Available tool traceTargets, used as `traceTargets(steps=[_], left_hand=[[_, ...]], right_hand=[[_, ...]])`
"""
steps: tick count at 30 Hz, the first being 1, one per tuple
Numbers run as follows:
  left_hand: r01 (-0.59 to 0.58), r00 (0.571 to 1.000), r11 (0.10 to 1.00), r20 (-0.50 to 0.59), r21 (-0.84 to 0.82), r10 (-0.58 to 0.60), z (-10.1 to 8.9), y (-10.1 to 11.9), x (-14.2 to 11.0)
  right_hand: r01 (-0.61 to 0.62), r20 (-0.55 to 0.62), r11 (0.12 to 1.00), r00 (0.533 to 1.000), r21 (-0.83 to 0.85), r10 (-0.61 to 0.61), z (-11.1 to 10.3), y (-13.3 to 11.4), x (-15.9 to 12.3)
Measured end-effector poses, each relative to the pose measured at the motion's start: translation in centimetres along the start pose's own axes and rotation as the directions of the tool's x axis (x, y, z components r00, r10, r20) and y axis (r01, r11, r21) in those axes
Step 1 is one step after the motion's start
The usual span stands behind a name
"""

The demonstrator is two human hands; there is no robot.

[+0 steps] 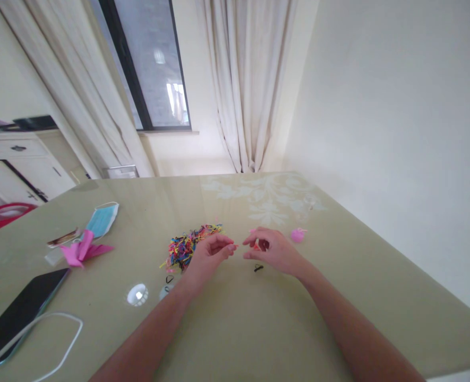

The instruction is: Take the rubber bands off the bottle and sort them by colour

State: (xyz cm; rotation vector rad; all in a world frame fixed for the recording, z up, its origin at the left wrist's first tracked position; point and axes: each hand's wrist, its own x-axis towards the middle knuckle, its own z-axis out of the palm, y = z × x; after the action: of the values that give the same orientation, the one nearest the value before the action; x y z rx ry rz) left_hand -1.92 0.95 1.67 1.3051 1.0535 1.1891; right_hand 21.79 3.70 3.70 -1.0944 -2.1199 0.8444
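Observation:
My left hand [211, 254] is closed in a pinch, with a small pinkish-red elastic band [236, 246] poking out at its fingertips. Facing it, my right hand [276, 252] has thumb and forefinger apart. Some orange-red bands [257, 247] show behind its fingers; whether they touch the hand I cannot tell. A heap of small multicoloured elastic bands [182, 249] lies beside and partly behind my left hand. Black bands [258, 268] rest on the table below my right fingers, and a pink bundle [298, 235] sits to the right of that hand.
On the left of the table [235, 329] lie a blue face mask [102, 220], a pink folded paper piece [84, 250], a dark tablet or phone [23, 310] and a white cable [73, 345]. A bright reflection shows near my left forearm. A wall borders the right side.

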Motion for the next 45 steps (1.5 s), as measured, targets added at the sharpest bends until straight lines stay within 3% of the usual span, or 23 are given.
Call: traceTargets(steps=[3,8,10,12,14,16,18,21,30,36,41,45], left_hand=[[0.003,0.998,1.000,0.055,-0.028,-0.002,0.5,0.1,-0.4],[0.007,0.996,1.000,0.093,-0.007,-0.006,0.5,-0.1,-0.3],[-0.009,0.996,0.998,0.094,0.060,0.003,0.0,-0.5,0.0],[-0.060,0.997,0.971,0.057,0.230,0.048,-0.8,-0.9,0.5],[-0.141,0.985,0.834,-0.012,0.534,0.175,-1.8,-1.5,0.8],[-0.213,0.954,0.584,0.039,0.783,0.296,-2.6,-2.1,0.9],[-0.214,0.947,0.387,0.094,0.897,0.306,-3.0,-2.4,0.8],[-0.211,0.951,0.259,0.137,0.942,0.278,-3.1,-2.5,0.6],[-0.247,0.948,0.304,0.165,0.920,0.272,-2.8,-1.9,0.8],[-0.234,0.933,0.295,0.128,0.926,0.337,-2.8,-1.7,1.0],[-0.255,0.913,0.428,0.070,0.867,0.401,-2.7,-1.5,1.2],[-0.283,0.900,0.513,0.039,0.810,0.434,-2.4,-1.1,1.1]], right_hand=[[0.059,-0.086,0.998,0.995,0.033,-0.056,1.3,-1.3,0.0],[0.097,-0.110,0.994,0.990,0.041,-0.092,1.8,-2.1,0.0],[0.072,-0.130,0.995,0.990,0.067,-0.062,1.4,-1.8,0.0],[0.042,-0.155,0.990,0.988,0.137,-0.020,0.8,-1.5,0.0],[0.017,-0.175,0.970,0.984,0.241,0.026,0.2,-1.1,0.1],[0.008,-0.195,0.947,0.979,0.321,0.058,-0.4,-0.8,0.1],[0.003,-0.218,0.939,0.973,0.344,0.077,-0.9,-0.6,0.2],[-0.017,-0.239,0.950,0.966,0.311,0.095,-1.5,-0.6,0.2],[-0.121,-0.139,0.985,0.981,0.123,0.138,-2.5,-0.8,-0.1],[-0.131,-0.112,0.990,0.984,0.056,0.136,-3.5,0.2,-0.2],[-0.183,-0.058,0.983,0.982,-0.030,0.182,-5.3,1.9,-0.4],[-0.154,-0.103,0.963,0.986,-0.221,0.134,-4.2,2.2,-0.1]])
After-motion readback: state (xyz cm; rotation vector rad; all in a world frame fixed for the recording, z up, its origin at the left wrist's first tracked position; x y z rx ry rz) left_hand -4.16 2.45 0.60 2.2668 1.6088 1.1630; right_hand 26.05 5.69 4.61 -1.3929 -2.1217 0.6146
